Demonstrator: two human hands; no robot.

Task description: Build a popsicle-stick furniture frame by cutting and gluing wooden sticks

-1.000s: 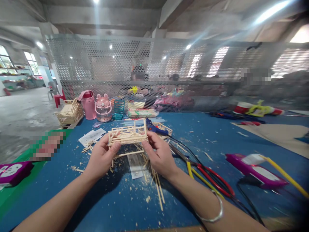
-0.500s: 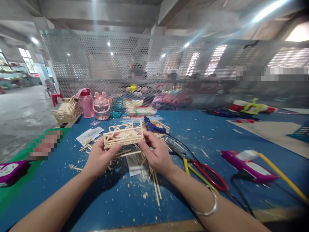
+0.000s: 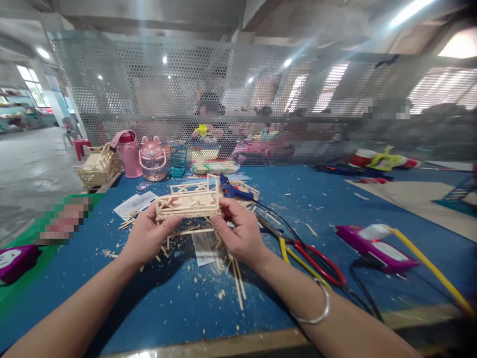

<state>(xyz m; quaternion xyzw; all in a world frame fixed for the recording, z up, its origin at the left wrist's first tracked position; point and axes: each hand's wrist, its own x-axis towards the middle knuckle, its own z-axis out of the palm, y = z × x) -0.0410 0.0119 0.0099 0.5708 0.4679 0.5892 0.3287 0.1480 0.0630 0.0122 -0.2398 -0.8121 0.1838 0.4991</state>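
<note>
Between my two hands is a small wooden stick model, a pale frame with railings, crossed sticks and an upright post at its right. My left hand grips its left end, thumb along the lower front edge. At the right end, my right hand holds it with thumb below and fingers behind. The model is raised above the blue table. Just behind it lies a blue glue gun. Under and around it are loose wooden sticks, shavings and a small paper slip.
Right of my arm lie red-handled scissors, yellow-handled pliers and a purple power strip with cables. Along the back stand a larger stick model, a pink tumbler and a pink bottle. A perforated metal screen rises behind, people beyond.
The view has shifted slightly, so the surroundings sit a little higher and further left. Both hands still hold the stick model, which is tipped a little differently.
</note>
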